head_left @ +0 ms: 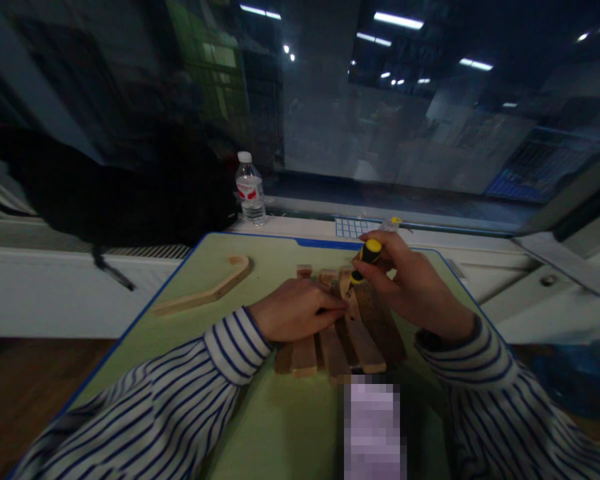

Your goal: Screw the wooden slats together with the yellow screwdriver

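My right hand (413,283) grips a screwdriver (371,251) with a yellow and black handle. Its tip points down at a light wooden slat (366,347), where a small dark spot shows, perhaps a screw. Several such slats lie side by side across darker wooden boards (384,320). Resting over the slats on the left is my left hand (297,310), thumb and forefinger drawn together close by the screwdriver's tip. Whatever is between those fingertips is too small to make out. The other fingers of this hand are partly hidden.
A hook-shaped wooden piece (207,293) lies at left on the pale green, blue-edged table (250,413). Behind stand a water bottle (251,197) and a black bag (140,193) on the sill. A blue-and-white grid item (355,228) is beyond the table. Pixelation covers the lower front.
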### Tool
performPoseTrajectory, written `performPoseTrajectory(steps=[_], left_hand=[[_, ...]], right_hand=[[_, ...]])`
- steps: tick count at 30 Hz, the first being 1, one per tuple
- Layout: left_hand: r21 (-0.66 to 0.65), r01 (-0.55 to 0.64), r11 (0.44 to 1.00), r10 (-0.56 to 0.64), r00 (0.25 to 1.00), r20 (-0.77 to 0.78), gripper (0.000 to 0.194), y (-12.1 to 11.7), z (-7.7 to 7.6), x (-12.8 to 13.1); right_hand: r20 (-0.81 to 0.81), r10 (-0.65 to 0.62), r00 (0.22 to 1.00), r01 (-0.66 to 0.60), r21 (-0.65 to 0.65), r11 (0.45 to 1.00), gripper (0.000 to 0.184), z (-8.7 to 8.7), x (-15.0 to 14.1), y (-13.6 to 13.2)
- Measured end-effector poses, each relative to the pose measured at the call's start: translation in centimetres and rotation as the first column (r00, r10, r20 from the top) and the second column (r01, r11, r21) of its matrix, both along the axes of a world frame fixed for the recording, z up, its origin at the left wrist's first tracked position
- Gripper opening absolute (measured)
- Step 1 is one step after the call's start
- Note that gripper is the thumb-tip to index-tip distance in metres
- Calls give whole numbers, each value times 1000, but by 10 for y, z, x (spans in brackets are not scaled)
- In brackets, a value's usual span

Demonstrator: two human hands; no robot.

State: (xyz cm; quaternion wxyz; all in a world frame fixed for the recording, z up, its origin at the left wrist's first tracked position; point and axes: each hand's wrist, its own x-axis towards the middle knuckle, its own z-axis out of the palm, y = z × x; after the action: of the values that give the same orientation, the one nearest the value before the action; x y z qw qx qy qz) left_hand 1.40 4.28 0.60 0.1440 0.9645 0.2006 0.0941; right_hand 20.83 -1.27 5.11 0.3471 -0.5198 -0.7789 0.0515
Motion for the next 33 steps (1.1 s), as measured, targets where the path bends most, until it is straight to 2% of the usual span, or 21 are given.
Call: performPoseTrajectory(steps=[22, 33], left_hand=[[-38, 5, 999, -4, 999, 37, 28, 0, 0, 0], [-11, -13, 1000, 12, 1000, -3, 28, -1, 1, 0]], right_hand=[[47, 8, 999, -10, 31, 999, 33, 0, 0, -1], [43, 16, 999, -17, 39, 999, 33, -1, 0, -1]])
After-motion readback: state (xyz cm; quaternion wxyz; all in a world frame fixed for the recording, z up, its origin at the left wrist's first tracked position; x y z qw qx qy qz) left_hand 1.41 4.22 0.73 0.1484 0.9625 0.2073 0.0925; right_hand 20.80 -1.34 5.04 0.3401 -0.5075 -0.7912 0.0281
